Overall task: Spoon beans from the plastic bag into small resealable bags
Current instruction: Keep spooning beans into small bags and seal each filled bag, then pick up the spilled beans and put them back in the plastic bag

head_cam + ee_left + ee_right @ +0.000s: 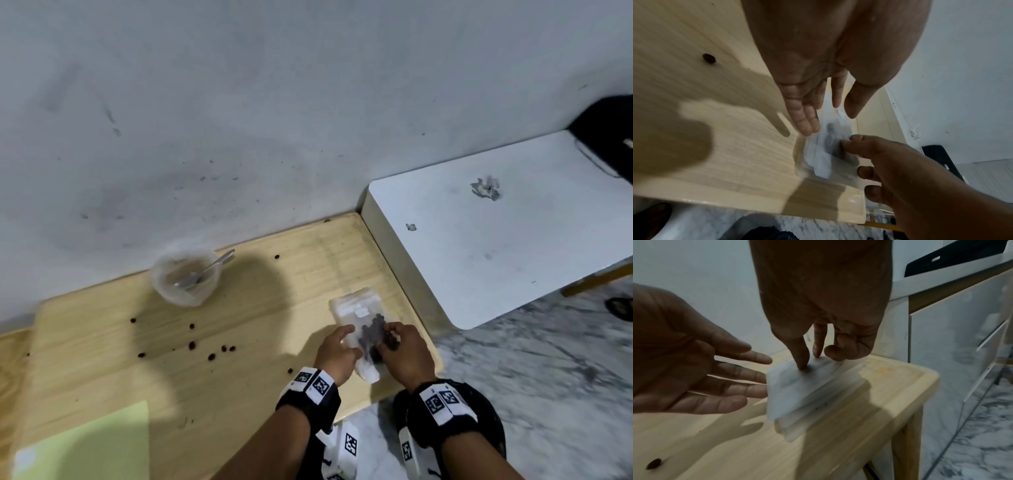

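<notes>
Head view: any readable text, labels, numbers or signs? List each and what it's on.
No readable words or numbers.
Wrist bands: black-and-white square marker patterns, no text.
Small resealable bag: small white patch, too blurred to read.
Yellow-green sheet: nothing legible.

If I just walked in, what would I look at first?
Probably the two hands near the right end of the wooden table: the left hand and the right hand are on a small clear bag with dark beans inside. Next, loose beans scattered over the tabletop. Near the wall sits an open plastic bag with a spoon in it.
</notes>
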